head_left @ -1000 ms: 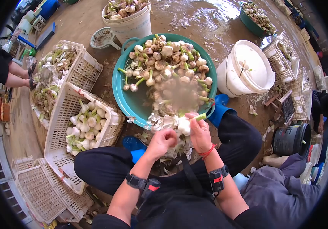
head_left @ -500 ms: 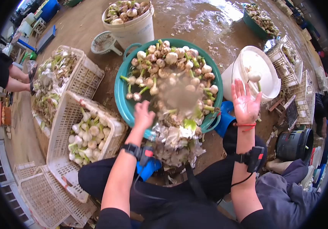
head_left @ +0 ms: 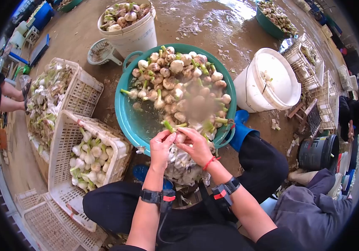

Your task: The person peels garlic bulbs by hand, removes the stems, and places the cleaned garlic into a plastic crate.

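A garlic bulb [head_left: 180, 137] with a green stem is held by both hands over the near edge of the green tub [head_left: 121, 119]. My left hand [head_left: 161, 149] is closed around the stem end. My right hand [head_left: 197, 147] pinches the bulb from the other side, its fingers partly hiding it. The tub holds water and a heap of soil-stained garlic bulbs [head_left: 169, 81], blurred by a smudge on the view. Just below my hands lies a pile of peeled garlic skins [head_left: 183, 169]. On the right stands a white bucket [head_left: 248, 90] with pale garlic inside.
At left, a white crate [head_left: 60, 167] holds cleaned garlic, beside another crate [head_left: 85, 90] of skins and stems. A full bucket [head_left: 135, 37] and a dipper [head_left: 100, 52] stand behind the tub. A black bucket [head_left: 307, 154] is at right. Other people sit or stand at both sides.
My open right hand has come left from beside the white bucket and closed on a bulb. The bulb in the air there is now inside the bucket. My left hand has moved nearer from the tub.
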`<action>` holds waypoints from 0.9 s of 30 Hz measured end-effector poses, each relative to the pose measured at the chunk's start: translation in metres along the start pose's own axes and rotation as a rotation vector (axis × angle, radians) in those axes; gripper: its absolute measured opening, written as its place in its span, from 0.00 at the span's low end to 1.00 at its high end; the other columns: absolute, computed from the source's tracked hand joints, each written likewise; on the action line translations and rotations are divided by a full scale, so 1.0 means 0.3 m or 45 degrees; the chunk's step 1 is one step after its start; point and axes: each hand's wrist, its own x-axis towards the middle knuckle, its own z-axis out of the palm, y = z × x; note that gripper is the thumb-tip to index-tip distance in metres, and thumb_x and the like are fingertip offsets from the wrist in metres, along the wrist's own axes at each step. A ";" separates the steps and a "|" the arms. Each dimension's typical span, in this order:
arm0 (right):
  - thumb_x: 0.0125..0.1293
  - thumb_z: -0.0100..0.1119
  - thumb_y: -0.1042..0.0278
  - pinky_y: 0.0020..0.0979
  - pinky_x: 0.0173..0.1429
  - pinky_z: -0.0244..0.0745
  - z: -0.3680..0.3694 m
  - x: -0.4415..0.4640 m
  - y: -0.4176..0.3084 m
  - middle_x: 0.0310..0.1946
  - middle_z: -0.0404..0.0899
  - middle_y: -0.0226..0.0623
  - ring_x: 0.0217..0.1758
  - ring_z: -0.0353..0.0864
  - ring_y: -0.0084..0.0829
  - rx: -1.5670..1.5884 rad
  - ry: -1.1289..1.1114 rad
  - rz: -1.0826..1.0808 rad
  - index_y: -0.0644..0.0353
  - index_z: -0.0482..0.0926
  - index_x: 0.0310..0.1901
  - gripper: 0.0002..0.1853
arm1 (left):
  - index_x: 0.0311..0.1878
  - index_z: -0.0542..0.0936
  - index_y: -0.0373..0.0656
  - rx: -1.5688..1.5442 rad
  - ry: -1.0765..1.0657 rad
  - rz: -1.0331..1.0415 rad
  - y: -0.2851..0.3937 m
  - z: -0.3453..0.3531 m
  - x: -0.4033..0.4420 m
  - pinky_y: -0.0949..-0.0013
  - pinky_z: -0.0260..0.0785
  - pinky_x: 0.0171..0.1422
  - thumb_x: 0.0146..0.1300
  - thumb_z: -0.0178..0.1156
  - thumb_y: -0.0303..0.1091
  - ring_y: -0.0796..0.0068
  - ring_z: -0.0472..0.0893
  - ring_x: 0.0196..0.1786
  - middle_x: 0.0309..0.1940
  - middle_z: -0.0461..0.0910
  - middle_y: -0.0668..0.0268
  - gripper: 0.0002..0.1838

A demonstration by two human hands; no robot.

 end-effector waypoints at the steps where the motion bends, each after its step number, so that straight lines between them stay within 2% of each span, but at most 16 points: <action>1: 0.52 0.64 0.76 0.29 0.51 0.76 -0.001 -0.022 -0.022 0.49 0.71 0.40 0.49 0.76 0.33 -0.140 0.052 -0.101 0.59 0.73 0.53 0.24 | 0.42 0.79 0.35 0.224 -0.004 0.095 0.019 0.004 -0.021 0.77 0.70 0.40 0.59 0.56 0.26 0.82 0.77 0.37 0.35 0.80 0.67 0.09; 5: 0.47 0.69 0.71 0.27 0.42 0.77 0.002 -0.082 -0.039 0.44 0.72 0.41 0.42 0.77 0.35 -0.666 0.247 -0.485 0.57 0.75 0.49 0.24 | 0.37 0.80 0.32 0.745 0.019 0.310 0.086 0.057 -0.098 0.79 0.69 0.35 0.57 0.54 0.25 0.84 0.76 0.30 0.28 0.80 0.68 0.08; 7: 0.48 0.68 0.72 0.27 0.44 0.77 0.001 -0.115 -0.070 0.44 0.72 0.42 0.42 0.77 0.34 -0.516 0.225 -0.378 0.58 0.75 0.49 0.24 | 0.34 0.80 0.33 0.929 0.038 0.300 0.095 0.059 -0.114 0.79 0.71 0.33 0.55 0.52 0.24 0.83 0.77 0.29 0.25 0.79 0.68 0.08; 8: 0.48 0.67 0.73 0.27 0.46 0.76 0.001 -0.132 -0.083 0.44 0.72 0.42 0.42 0.78 0.34 -0.365 0.194 -0.263 0.58 0.75 0.49 0.23 | 0.34 0.80 0.33 0.931 0.038 0.303 0.078 0.038 -0.110 0.79 0.71 0.33 0.55 0.52 0.24 0.83 0.77 0.29 0.25 0.79 0.68 0.08; 10: 0.53 0.64 0.72 0.26 0.44 0.76 -0.018 -0.153 -0.069 0.43 0.74 0.40 0.41 0.78 0.32 -0.323 0.149 -0.185 0.60 0.73 0.51 0.22 | 0.32 0.80 0.36 0.450 -0.119 0.050 0.045 -0.005 -0.094 0.79 0.72 0.33 0.57 0.52 0.25 0.84 0.77 0.27 0.25 0.79 0.68 0.07; 12: 0.62 0.55 0.66 0.24 0.40 0.75 -0.045 -0.151 -0.054 0.42 0.76 0.37 0.39 0.78 0.29 1.310 -0.230 0.611 0.62 0.70 0.53 0.19 | 0.36 0.79 0.40 0.249 -0.118 -0.126 0.071 0.006 -0.127 0.80 0.72 0.33 0.58 0.53 0.27 0.84 0.76 0.25 0.26 0.78 0.70 0.06; 13: 0.68 0.45 0.60 0.22 0.39 0.74 -0.039 -0.173 -0.048 0.41 0.77 0.35 0.35 0.78 0.26 1.274 -0.144 0.615 0.63 0.67 0.55 0.19 | 0.38 0.77 0.40 0.121 -0.129 -0.163 0.071 0.012 -0.145 0.81 0.72 0.32 0.59 0.53 0.27 0.85 0.76 0.25 0.27 0.78 0.70 0.06; 14: 0.68 0.45 0.60 0.22 0.39 0.74 -0.038 -0.180 -0.052 0.41 0.77 0.35 0.35 0.78 0.26 1.276 -0.145 0.611 0.63 0.67 0.55 0.19 | 0.41 0.75 0.41 -0.008 -0.138 -0.198 0.077 0.023 -0.161 0.82 0.71 0.31 0.60 0.53 0.28 0.85 0.75 0.24 0.28 0.77 0.71 0.07; 16: 0.68 0.45 0.60 0.23 0.40 0.73 -0.036 -0.185 -0.055 0.40 0.76 0.33 0.33 0.76 0.23 0.850 -0.201 0.397 0.63 0.68 0.53 0.18 | 0.41 0.73 0.42 0.078 -0.063 -0.194 0.132 0.084 -0.198 0.85 0.68 0.27 0.58 0.54 0.27 0.87 0.73 0.23 0.27 0.76 0.72 0.07; 17: 0.68 0.45 0.60 0.23 0.40 0.73 -0.044 -0.186 -0.053 0.40 0.76 0.33 0.33 0.76 0.23 0.851 -0.205 0.401 0.63 0.68 0.53 0.18 | 0.40 0.72 0.42 0.019 -0.209 -0.151 0.141 0.084 -0.208 0.85 0.66 0.25 0.57 0.56 0.26 0.88 0.72 0.22 0.27 0.75 0.72 0.07; 18: 0.68 0.47 0.61 0.22 0.40 0.73 -0.059 -0.180 -0.050 0.39 0.76 0.32 0.33 0.76 0.22 1.099 -0.279 0.554 0.62 0.68 0.52 0.17 | 0.39 0.72 0.42 -0.038 -0.358 -0.108 0.144 0.084 -0.214 0.86 0.63 0.23 0.56 0.57 0.26 0.89 0.70 0.21 0.26 0.75 0.72 0.07; 19: 0.67 0.50 0.62 0.22 0.39 0.72 -0.070 -0.174 -0.050 0.39 0.75 0.30 0.32 0.75 0.20 1.344 -0.351 0.705 0.62 0.68 0.52 0.16 | 0.39 0.72 0.42 -0.014 -0.305 -0.040 0.130 0.090 -0.209 0.86 0.59 0.19 0.56 0.58 0.25 0.90 0.67 0.18 0.23 0.73 0.73 0.08; 20: 0.67 0.50 0.62 0.22 0.39 0.72 -0.059 -0.180 -0.050 0.39 0.75 0.30 0.32 0.75 0.20 1.344 -0.351 0.705 0.62 0.68 0.52 0.16 | 0.39 0.72 0.42 -0.015 -0.305 -0.040 0.106 0.079 -0.200 0.86 0.59 0.19 0.56 0.58 0.25 0.90 0.67 0.18 0.23 0.73 0.73 0.08; 22: 0.63 0.57 0.65 0.20 0.39 0.72 -0.024 -0.197 -0.055 0.38 0.75 0.28 0.33 0.74 0.18 0.976 -0.078 0.558 0.61 0.68 0.51 0.17 | 0.36 0.72 0.42 0.426 -0.297 0.168 0.058 0.051 -0.188 0.87 0.58 0.18 0.56 0.57 0.25 0.90 0.66 0.16 0.21 0.72 0.73 0.06; 23: 0.59 0.60 0.68 0.20 0.40 0.71 -0.029 -0.204 -0.069 0.37 0.74 0.28 0.35 0.74 0.17 0.762 -0.107 0.476 0.60 0.68 0.51 0.19 | 0.33 0.72 0.42 0.097 -0.405 -0.032 0.071 0.067 -0.214 0.87 0.56 0.17 0.56 0.56 0.24 0.91 0.65 0.15 0.19 0.71 0.74 0.04; 27: 0.57 0.61 0.74 0.21 0.42 0.72 -0.045 -0.214 -0.106 0.39 0.75 0.29 0.39 0.74 0.17 0.816 -0.253 0.359 0.60 0.69 0.52 0.21 | 0.33 0.72 0.43 -0.174 -0.265 -0.167 0.067 0.057 -0.198 0.88 0.55 0.15 0.57 0.55 0.25 0.91 0.64 0.15 0.19 0.70 0.75 0.02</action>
